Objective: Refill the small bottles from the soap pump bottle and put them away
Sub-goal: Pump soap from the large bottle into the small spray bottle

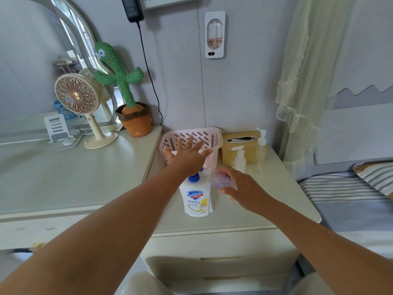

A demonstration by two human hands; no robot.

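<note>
Head view: left hand [187, 155], fingers splayed straight, presses palm-down on the Safeguard soap pump bottle [196, 200] at its blue pump head [194, 178]; right hand [242, 188] grips a small clear rabbit-print bottle [221, 180], tilted, mouth just left of that grip toward the pump; a misaligned mouth or hard press would likely spill soap onto the nightstand [170, 220] beneath.

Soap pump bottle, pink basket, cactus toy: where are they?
soap pump bottle [196, 201], head view, on its label.
pink basket [212, 135], head view, on its slotted back wall.
cactus toy [122, 81], head view, on its green stem.
</note>
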